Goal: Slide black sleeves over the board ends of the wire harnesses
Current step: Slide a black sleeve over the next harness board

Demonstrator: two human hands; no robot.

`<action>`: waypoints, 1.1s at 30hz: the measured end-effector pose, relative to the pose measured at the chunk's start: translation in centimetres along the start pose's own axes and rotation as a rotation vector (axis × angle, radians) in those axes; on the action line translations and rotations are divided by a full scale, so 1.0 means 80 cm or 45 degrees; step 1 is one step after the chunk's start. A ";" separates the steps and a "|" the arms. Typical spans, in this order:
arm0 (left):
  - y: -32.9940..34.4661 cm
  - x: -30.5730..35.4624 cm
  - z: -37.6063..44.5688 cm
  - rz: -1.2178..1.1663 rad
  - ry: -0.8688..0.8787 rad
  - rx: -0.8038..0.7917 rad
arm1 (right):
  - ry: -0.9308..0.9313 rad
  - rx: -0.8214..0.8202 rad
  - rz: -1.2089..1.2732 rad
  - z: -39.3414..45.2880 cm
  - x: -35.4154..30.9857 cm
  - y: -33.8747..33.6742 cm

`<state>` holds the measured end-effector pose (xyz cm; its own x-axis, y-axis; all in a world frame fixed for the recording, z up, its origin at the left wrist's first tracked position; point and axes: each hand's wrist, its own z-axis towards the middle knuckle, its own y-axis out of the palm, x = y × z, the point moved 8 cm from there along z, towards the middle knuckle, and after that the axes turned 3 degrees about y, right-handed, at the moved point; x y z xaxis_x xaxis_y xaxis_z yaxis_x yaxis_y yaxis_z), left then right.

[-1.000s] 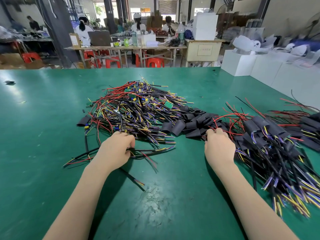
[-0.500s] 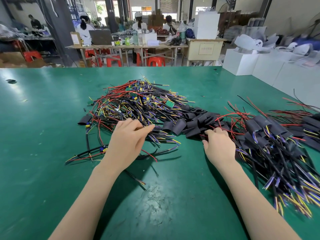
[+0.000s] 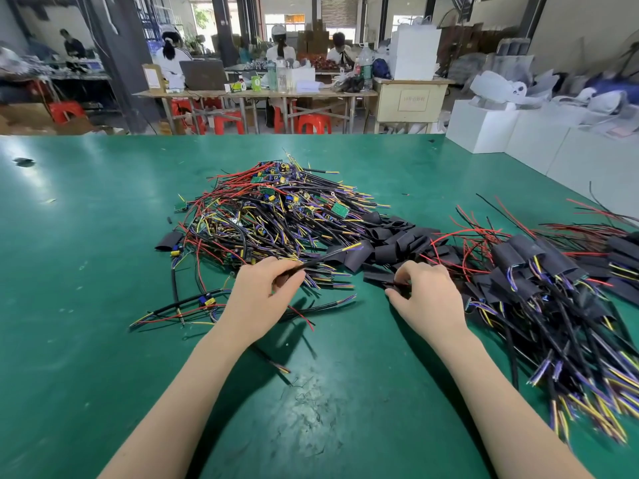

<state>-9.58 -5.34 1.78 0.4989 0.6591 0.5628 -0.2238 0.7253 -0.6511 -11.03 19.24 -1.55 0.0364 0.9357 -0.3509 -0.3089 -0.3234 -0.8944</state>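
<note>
Both hands at the near edge of the heaps, green table (image 3: 86, 340).
Left hand (image 3: 257, 299) pinches one black wire (image 3: 323, 259) from the unsleeved harness pile (image 3: 273, 219); right hand (image 3: 427, 295) pinches a flat black sleeve (image 3: 378, 278) from the loose sleeves (image 3: 397, 240). Sleeved harnesses (image 3: 539, 281) lie right.
</note>
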 end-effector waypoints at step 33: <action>0.011 0.012 -0.003 0.382 0.222 -0.067 | -0.062 -0.159 0.499 -0.022 -0.027 -0.003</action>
<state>-9.13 -4.10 1.63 0.5538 0.7942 0.2502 -0.3407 0.4903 -0.8022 -9.37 17.05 -1.06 -0.1072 0.7432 -0.6605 -0.1724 -0.6681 -0.7238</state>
